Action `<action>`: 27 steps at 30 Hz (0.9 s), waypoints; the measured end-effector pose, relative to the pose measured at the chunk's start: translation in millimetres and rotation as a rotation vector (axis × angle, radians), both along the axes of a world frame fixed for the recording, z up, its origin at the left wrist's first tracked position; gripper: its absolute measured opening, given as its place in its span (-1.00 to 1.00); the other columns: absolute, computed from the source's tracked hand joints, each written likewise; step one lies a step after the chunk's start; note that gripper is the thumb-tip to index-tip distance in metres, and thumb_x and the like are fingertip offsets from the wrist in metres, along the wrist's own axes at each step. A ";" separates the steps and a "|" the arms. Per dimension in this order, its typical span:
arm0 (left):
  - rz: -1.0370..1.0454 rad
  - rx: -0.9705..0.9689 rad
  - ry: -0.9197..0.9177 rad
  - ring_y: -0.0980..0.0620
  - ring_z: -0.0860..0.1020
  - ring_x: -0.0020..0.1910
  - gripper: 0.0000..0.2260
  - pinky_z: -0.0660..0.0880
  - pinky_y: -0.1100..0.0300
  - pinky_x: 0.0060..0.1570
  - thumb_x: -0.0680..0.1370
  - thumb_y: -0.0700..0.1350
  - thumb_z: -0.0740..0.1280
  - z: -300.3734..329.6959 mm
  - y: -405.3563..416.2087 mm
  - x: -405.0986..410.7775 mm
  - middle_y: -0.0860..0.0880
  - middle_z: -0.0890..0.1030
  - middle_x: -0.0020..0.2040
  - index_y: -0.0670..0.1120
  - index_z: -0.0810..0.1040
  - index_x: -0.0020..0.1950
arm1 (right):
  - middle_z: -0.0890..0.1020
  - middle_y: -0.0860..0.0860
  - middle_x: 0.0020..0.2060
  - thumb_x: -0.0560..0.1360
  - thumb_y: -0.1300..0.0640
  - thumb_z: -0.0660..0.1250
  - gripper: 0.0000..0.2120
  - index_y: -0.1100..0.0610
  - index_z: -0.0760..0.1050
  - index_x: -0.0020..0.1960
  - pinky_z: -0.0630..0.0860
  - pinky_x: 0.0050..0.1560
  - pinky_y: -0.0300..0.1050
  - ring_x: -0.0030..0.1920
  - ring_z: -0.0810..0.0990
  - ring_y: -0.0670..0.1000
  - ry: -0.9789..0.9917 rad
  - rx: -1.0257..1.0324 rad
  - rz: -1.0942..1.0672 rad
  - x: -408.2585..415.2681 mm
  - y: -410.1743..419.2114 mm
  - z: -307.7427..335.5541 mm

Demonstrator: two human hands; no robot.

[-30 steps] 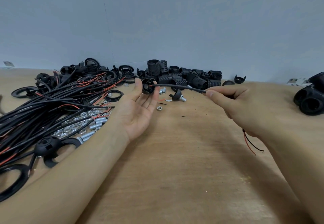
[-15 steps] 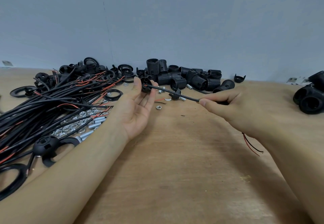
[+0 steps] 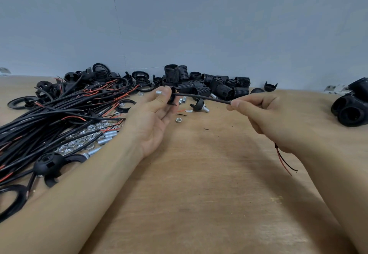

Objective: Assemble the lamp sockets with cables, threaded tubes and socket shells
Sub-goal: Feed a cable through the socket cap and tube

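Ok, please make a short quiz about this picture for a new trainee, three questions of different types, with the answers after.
1. True or false: the right hand pinches the black cable.
2. The left hand holds: A) a socket cap with a threaded tube B) a loose nut C) nothing.
3. Fill in: the pile of ribbed socket shells lies against the ____.

Key: 1 true; 2 A; 3 wall.
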State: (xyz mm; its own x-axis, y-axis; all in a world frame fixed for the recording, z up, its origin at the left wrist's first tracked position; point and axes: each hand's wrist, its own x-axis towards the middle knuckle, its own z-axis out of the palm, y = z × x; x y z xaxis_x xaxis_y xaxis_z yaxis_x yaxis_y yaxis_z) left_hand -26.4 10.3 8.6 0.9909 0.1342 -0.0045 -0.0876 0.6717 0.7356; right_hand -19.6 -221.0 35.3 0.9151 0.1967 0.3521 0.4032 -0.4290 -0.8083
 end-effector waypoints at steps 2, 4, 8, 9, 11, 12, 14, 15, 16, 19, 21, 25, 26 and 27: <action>-0.017 0.083 -0.037 0.02 0.69 -0.08 -0.86 0.62 0.23 -0.06 0.34 -0.12 0.46 -1.5 -2.7 -1.2 -0.03 0.70 -0.14 -0.10 0.63 -0.13 | 0.22 0.07 -0.57 0.54 0.07 0.36 -0.81 0.06 0.70 -0.17 0.11 -0.57 -0.34 -0.60 0.12 -0.05 0.089 0.081 0.040 2.4 -2.0 -0.3; -0.042 0.132 -0.070 0.03 0.69 -0.07 -0.95 0.60 0.24 -0.08 0.35 -0.09 0.47 -0.9 -3.6 -3.0 -0.02 0.70 -0.17 -0.06 0.69 -0.27 | 0.19 0.03 -0.58 0.54 0.10 0.35 -0.80 0.11 0.69 -0.19 0.11 -0.52 -0.28 -0.56 0.10 -0.01 0.179 0.156 0.093 4.8 -0.4 -3.5; 0.006 0.173 -0.087 0.04 0.66 -0.18 -0.92 0.58 0.25 -0.15 0.33 -0.09 0.48 0.3 -2.4 -3.6 0.00 0.68 -0.24 -0.05 0.67 -0.21 | 0.15 -0.06 -0.57 0.45 0.10 0.44 -0.84 0.20 0.68 -0.18 0.09 -0.53 -0.32 -0.58 0.08 -0.08 0.372 0.298 0.214 6.0 1.5 -6.9; 0.028 0.217 -0.102 0.03 0.65 -0.18 -0.81 0.58 0.24 -0.14 0.31 -0.10 0.50 -0.9 -2.7 -3.7 -0.02 0.68 -0.23 -0.09 0.64 -0.12 | 0.16 -0.07 -0.57 0.41 0.07 0.46 -0.81 0.21 0.68 -0.16 0.09 -0.55 -0.33 -0.59 0.08 -0.09 0.435 0.305 0.249 4.9 3.1 -6.5; 0.041 0.331 -0.137 -0.01 0.66 -0.15 -0.65 0.60 0.21 -0.14 0.23 -0.07 0.55 -2.2 -6.4 -5.8 -0.05 0.69 -0.18 -0.12 0.61 -0.04 | 0.16 -0.08 -0.57 0.38 0.03 0.44 -0.76 0.22 0.67 -0.14 0.08 -0.59 -0.34 -0.60 0.08 -0.12 0.551 0.363 0.291 2.3 7.8 -6.7; 0.029 0.407 -0.165 -0.02 0.67 -0.11 -0.62 0.60 0.20 -0.16 0.21 -0.03 0.56 -3.3 -10.0 -8.4 -0.05 0.71 -0.14 -0.12 0.63 -0.04 | 0.16 -0.09 -0.57 0.41 0.02 0.40 -0.76 0.21 0.66 -0.15 0.07 -0.60 -0.33 -0.61 0.08 -0.14 0.600 0.414 0.295 1.5 11.3 -7.3; -0.004 0.521 -0.197 -0.01 0.69 -0.06 -0.66 0.59 0.21 -0.18 0.25 0.05 0.53 -7.4 -17.4 -12.4 -0.06 0.73 -0.07 -0.08 0.67 -0.05 | 0.19 -0.08 -0.56 0.52 0.01 0.32 -0.73 0.15 0.61 -0.25 0.05 -0.63 -0.33 -0.62 0.08 -0.15 0.669 0.489 0.271 -0.3 18.2 -8.5; -0.017 0.534 -0.192 -0.02 0.70 -0.06 -0.69 0.60 0.21 -0.18 0.31 0.06 0.50 -8.1 -19.8 -13.3 -0.07 0.73 -0.05 -0.08 0.68 -0.04 | 0.22 -0.07 -0.54 0.56 0.00 0.28 -0.70 0.13 0.54 -0.27 0.05 -0.64 -0.34 -0.62 0.09 -0.15 0.692 0.508 0.252 -1.0 20.9 -9.6; -0.035 0.532 -0.183 -0.04 0.71 -0.06 -0.72 0.59 0.21 -0.18 0.37 0.04 0.46 -8.4 -21.1 -14.1 -0.09 0.73 -0.04 -0.10 0.68 -0.02 | 0.26 -0.06 -0.52 0.59 0.00 0.26 -0.72 0.13 0.47 -0.22 0.06 -0.65 -0.35 -0.62 0.11 -0.15 0.709 0.529 0.240 -1.2 23.1 -10.6; -0.092 0.548 -0.196 -0.08 0.70 -0.03 -0.73 0.57 0.20 -0.15 0.43 -0.05 0.41 -9.8 -19.4 -13.2 -0.15 0.72 -0.01 -0.16 0.68 0.06 | 0.38 -0.01 -0.44 0.61 0.05 0.22 -0.80 0.15 0.39 -0.11 0.11 -0.68 -0.34 -0.57 0.22 -0.13 0.735 0.627 0.239 -3.1 27.4 -11.9; -0.153 0.541 -0.204 -0.06 0.69 -0.06 -0.72 0.58 0.20 -0.13 0.42 -0.08 0.43 -11.1 -20.2 -14.3 -0.17 0.72 0.00 -0.16 0.70 0.07 | 0.41 0.03 -0.41 0.63 0.07 0.19 -0.74 0.17 0.40 -0.20 0.14 -0.66 -0.34 -0.54 0.27 -0.11 0.738 0.714 0.267 -2.9 29.3 -13.4; -0.153 0.370 -0.161 0.05 0.64 -0.24 -0.75 0.58 0.25 -0.17 0.43 -0.09 0.42 -8.1 -23.3 -13.5 -0.15 0.71 -0.06 -0.22 0.71 0.01 | 0.57 0.12 -0.36 0.62 0.08 0.15 -0.71 0.22 0.50 -0.15 0.37 -0.59 -0.29 -0.48 0.46 -0.05 0.740 0.901 0.307 0.2 27.2 -10.8; -0.139 0.286 -0.126 0.08 0.63 -0.25 -0.78 0.58 0.27 -0.17 0.43 -0.08 0.42 -6.2 -21.9 -12.3 -0.11 0.71 -0.09 -0.19 0.73 -0.05 | 0.63 0.15 -0.31 0.60 0.12 0.16 -0.74 0.25 0.54 -0.09 0.47 -0.51 -0.25 -0.42 0.55 0.00 0.747 0.947 0.315 1.6 24.4 -9.7; -0.125 0.194 -0.081 0.11 0.64 -0.26 -0.83 0.59 0.28 -0.17 0.43 -0.07 0.42 -4.5 -19.5 -10.7 -0.07 0.71 -0.12 -0.14 0.74 -0.12 | 0.66 0.18 -0.26 0.55 0.18 0.21 -0.79 0.28 0.56 -0.03 0.55 -0.41 -0.21 -0.36 0.61 0.03 0.753 0.975 0.325 3.1 21.3 -9.0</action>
